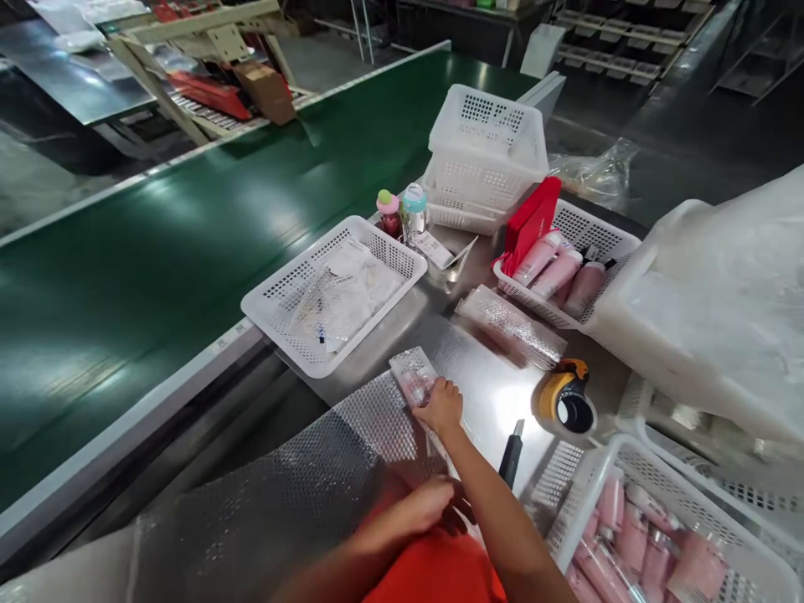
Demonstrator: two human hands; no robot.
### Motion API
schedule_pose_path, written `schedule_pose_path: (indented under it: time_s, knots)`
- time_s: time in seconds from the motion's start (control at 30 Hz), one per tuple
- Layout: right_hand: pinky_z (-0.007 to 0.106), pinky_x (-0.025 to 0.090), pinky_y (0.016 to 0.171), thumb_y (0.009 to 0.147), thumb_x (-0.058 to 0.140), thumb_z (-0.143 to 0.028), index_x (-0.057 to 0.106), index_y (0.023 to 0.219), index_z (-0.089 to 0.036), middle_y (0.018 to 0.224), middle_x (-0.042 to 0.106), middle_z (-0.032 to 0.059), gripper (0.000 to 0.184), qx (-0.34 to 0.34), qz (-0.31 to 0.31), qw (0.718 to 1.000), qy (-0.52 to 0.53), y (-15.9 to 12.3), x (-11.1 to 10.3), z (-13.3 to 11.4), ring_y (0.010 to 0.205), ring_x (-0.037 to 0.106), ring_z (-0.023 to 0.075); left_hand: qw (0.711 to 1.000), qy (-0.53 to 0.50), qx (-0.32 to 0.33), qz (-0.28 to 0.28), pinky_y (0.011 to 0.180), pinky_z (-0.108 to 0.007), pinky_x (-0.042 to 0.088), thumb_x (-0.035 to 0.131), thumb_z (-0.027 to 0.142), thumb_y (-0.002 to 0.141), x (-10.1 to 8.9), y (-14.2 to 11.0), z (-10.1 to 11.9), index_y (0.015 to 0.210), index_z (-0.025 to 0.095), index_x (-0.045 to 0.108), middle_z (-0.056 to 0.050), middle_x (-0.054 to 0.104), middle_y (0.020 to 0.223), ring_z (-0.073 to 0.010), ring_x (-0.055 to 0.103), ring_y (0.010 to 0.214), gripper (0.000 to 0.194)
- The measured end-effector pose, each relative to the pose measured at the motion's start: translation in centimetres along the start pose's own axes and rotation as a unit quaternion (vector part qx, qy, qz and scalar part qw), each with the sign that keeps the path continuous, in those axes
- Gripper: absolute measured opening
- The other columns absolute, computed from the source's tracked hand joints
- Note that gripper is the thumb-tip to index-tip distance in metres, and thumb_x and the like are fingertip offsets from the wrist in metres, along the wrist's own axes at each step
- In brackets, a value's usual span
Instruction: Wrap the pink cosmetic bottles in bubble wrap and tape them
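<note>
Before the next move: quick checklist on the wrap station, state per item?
1. Right hand on the wrapped bottle: ok, touching its near end.
2. Left hand on the bubble wrap sheet: ok, at its near edge.
3. Wrap fully closed around the bottle: cannot tell, blurred.
4. Tape dispenser at hand: ok, right of the hands.
5. Knife blade retracted: cannot tell.
6. Space in white basket: ok, holds only flat bags.

A small bubble-wrapped pink item [413, 381] lies on the bubble wrap sheet [352, 435] across the steel table.
</note>
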State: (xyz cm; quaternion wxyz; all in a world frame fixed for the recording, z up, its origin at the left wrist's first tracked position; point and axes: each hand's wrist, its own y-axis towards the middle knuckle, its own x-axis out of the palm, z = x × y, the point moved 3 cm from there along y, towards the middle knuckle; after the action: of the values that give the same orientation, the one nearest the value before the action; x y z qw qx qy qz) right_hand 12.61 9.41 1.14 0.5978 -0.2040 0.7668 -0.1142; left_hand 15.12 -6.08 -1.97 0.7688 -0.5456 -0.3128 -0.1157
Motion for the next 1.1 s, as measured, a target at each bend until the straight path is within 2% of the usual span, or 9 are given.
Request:
schedule_pose_path:
  time_s: [0.1, 0.23, 0.3, 0.47, 0.57, 0.67, 0.8, 0.87, 1.1]
  knots:
    - [0.043, 0.047, 0.095, 0.067, 0.08, -0.039, 0.058, 0.123, -0.01, 0.12, 0.066, 0.0209, 0.067, 0.008, 0.013, 1.0, -0.024, 1.1, -1.4, 1.2, 0.112, 0.061, 0.0353, 0.988, 0.088, 0.069, 0.108, 0.06, -0.031, 0.048, 0.067, 0.045, 0.074, -3.6, -2.4, 1.6, 0.09, 0.017, 0.065, -0.006, 0.07, 0.079, -0.0189, 0.063, 0.061, 0.033]
    - [0.045, 0.045, 0.095, 0.07, 0.08, -0.035, 0.056, 0.128, -0.008, 0.124, 0.063, 0.0223, 0.068, 0.011, 0.052, 0.997, -0.062, 1.7, -2.6, 2.1, 0.113, 0.058, 0.0359, 0.865, 0.2, 0.215, 0.406, 0.083, -0.032, 0.054, 0.061, 0.03, 0.081, -10.1, -6.1, 6.7, 0.095, 0.018, 0.064, -0.008, 0.07, 0.099, -0.0216, 0.067, 0.097, 0.019]
    - [0.047, 0.044, 0.096, 0.077, 0.074, -0.028, 0.054, 0.134, -0.007, 0.125, 0.062, 0.024, 0.064, 0.0, 0.091, 0.993, -0.077, 0.7, -2.0, 1.5, 0.113, 0.057, 0.0364, 0.837, 0.208, 0.218, 0.457, 0.085, -0.031, 0.054, 0.061, 0.023, 0.081, -12.2, -6.8, 8.3, 0.107, 0.017, 0.063, -0.008, 0.069, 0.102, -0.0205, 0.067, 0.099, 0.027]
    - [0.056, 0.035, 0.106, 0.097, 0.036, -0.011, 0.044, 0.15, -0.009, 0.145, 0.053, 0.0257, 0.053, -0.022, 0.179, 0.982, -0.047, -3.5, 2.5, -0.7, 0.129, 0.05, 0.0371, 0.863, 0.195, 0.187, 0.426, 0.067, -0.027, 0.055, 0.057, 0.027, 0.093, -14.3, -7.1, 9.0, 0.151, 0.02, 0.037, -0.001, 0.068, 0.086, -0.0136, 0.066, 0.066, 0.061]
    - [0.059, 0.028, 0.112, 0.099, 0.032, -0.011, 0.043, 0.152, -0.008, 0.154, 0.045, 0.0258, 0.055, -0.015, 0.183, 0.982, -0.042, -5.6, 4.5, -1.8, 0.138, 0.041, 0.0381, 0.839, 0.292, 0.162, 0.43, 0.078, -0.031, 0.055, 0.056, 0.025, 0.095, -14.6, -7.9, 8.7, 0.159, 0.018, 0.03, -0.005, 0.073, 0.089, -0.0189, 0.071, 0.077, 0.069]
    - [0.055, 0.034, 0.11, 0.099, 0.034, -0.014, 0.046, 0.152, -0.013, 0.151, 0.049, 0.0229, 0.054, -0.056, 0.139, 0.987, -0.058, -7.0, 5.1, -3.2, 0.134, 0.045, 0.0363, 0.771, 0.417, 0.139, 0.461, 0.091, -0.035, 0.051, 0.053, 0.026, 0.096, -14.6, -9.5, 8.4, 0.157, 0.016, 0.037, -0.015, 0.074, 0.108, -0.0266, 0.071, 0.103, 0.064]
    - [0.054, 0.033, 0.111, 0.099, 0.043, -0.02, 0.057, 0.142, -0.026, 0.146, 0.055, 0.0154, 0.046, -0.155, 0.065, 0.983, -0.078, -7.7, 5.1, -4.5, 0.13, 0.047, 0.0328, 0.583, 0.631, 0.157, 0.487, 0.101, -0.043, 0.049, 0.047, 0.026, 0.096, -14.2, -11.4, 8.2, 0.142, 0.013, 0.057, -0.022, 0.064, 0.135, -0.0326, 0.06, 0.126, 0.049]
    - [0.061, 0.026, 0.114, 0.097, 0.051, -0.027, 0.061, 0.137, -0.032, 0.155, 0.047, 0.012, 0.041, -0.134, 0.077, 0.984, -0.084, -7.1, 4.8, -4.5, 0.141, 0.037, 0.0364, 0.522, 0.692, 0.207, 0.453, 0.113, -0.049, 0.041, 0.05, 0.022, 0.093, -14.0, -11.6, 8.3, 0.141, 0.012, 0.059, -0.023, 0.053, 0.15, -0.0344, 0.046, 0.142, 0.05]
    - [0.057, 0.034, 0.109, 0.082, 0.066, -0.033, 0.041, 0.153, -0.017, 0.168, 0.022, 0.0218, 0.077, -0.063, 0.055, 0.993, -0.081, -4.3, 4.5, -3.8, 0.145, 0.034, 0.0406, 0.529, 0.727, 0.165, 0.406, 0.117, -0.069, 0.026, 0.062, 0.032, 0.085, -15.3, -10.5, 9.1, 0.16, 0.025, 0.034, -0.017, 0.02, 0.171, -0.039, 0.023, 0.155, 0.08]
